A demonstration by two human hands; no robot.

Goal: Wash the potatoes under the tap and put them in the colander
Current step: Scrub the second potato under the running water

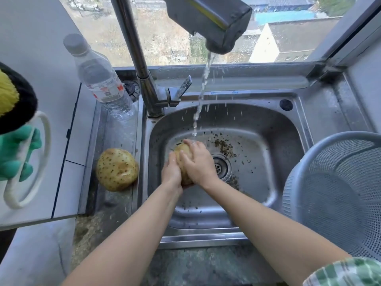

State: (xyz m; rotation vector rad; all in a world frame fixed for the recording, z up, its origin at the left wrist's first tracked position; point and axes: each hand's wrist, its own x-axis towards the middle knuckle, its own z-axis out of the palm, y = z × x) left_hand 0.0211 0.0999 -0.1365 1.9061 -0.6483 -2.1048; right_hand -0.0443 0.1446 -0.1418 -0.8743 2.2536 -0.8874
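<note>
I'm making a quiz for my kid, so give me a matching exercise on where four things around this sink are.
Things:
1. Wet yellow potato
2. Speckled yellow potato
3. Grey plastic mesh colander
4. Clear plastic water bottle

Places:
A. Right of the steel sink
B. Beside the tap base
C. Between both hands under the stream
D. On the counter left of the basin

Pairs: 1-C, 2-D, 3-A, 4-B

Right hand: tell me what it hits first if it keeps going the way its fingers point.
The right hand points up-left, away from the person, across the potato it grips. Past that, probably the sink back wall near the tap base; depth is unclear.
</note>
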